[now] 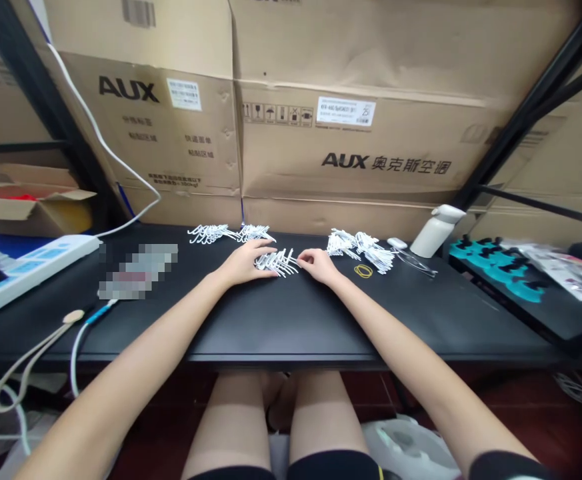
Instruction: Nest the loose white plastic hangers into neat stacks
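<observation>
A bundle of white hooked pieces [281, 262] lies on the black table [281, 327] between my hands. My left hand [251, 261] curves round the left side of this bundle, thumb and fingers against it. At its right end, my right hand [318, 265] is closed in a pinch; what sits between the fingertips is too small to make out. Behind my left hand are two more white bundles, one at the left [211, 233] and one beside it [255, 232]. Two others, a left one [342, 243] and a right one [375, 252], lie beyond my right hand.
Yellow rubber bands [363, 271], a white cable [415, 261] and a white bottle [435, 232] stand or lie at the right, before teal items [501, 270]. At the left are a power strip [35, 270], cords and an open box [35, 200]. Large cartons [291, 153] line the back.
</observation>
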Motion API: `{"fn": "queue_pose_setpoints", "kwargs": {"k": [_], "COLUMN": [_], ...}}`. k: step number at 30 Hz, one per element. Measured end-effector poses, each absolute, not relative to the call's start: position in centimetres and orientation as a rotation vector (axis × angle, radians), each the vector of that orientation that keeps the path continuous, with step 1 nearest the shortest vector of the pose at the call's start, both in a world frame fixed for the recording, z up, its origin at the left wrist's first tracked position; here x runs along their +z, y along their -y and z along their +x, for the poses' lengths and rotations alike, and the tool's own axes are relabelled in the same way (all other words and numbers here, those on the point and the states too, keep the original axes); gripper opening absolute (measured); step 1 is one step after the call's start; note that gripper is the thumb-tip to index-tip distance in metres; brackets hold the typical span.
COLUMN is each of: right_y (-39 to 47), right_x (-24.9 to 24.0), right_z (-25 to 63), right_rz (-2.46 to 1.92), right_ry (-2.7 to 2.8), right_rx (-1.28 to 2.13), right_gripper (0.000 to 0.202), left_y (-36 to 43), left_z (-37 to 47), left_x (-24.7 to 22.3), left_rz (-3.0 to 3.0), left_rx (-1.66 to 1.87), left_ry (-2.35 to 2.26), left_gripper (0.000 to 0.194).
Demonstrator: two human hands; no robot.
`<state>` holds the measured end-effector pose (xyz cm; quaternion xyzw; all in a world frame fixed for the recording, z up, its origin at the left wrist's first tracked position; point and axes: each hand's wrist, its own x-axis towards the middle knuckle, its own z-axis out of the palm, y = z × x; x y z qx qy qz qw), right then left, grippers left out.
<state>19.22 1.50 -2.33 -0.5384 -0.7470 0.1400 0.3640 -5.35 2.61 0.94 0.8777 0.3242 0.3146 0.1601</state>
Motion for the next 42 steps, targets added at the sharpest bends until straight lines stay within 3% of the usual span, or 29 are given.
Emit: {"fn": "queue_pose_setpoints", "kwargs": {"k": [10, 23, 35, 42], "right_y": [-2.1, -2.0, -1.6, -1.3], "right_x": [-2.6, -2.5, -2.5, -2.4], "right_z": [21.7, 21.5, 21.0, 21.2], "right_rz": [-1.502, -1.388, -1.401, -1.493], "right_ry": [1.943, 1.738, 1.811, 1.885], "right_rx": [0.236, 0.154, 0.169, 0.213], "right_gripper": [0.011, 0.010, 0.009, 0.010], "left_y": [-2.8, -3.3, -5.2, -4.6], "left_z": [-5.9, -6.5, -7.5, -7.3], "left_x": [2.0, 2.3, 1.4, 1.8], "left_rz": [2.562, 2.560, 2.184, 2.244], "left_rx": [0.912, 0.975, 1.189, 1.018], "left_ry": [-0.950, -0.992, -1.340, -1.340], "left_gripper": [0.027, 0.011, 0.018, 0.019]}}
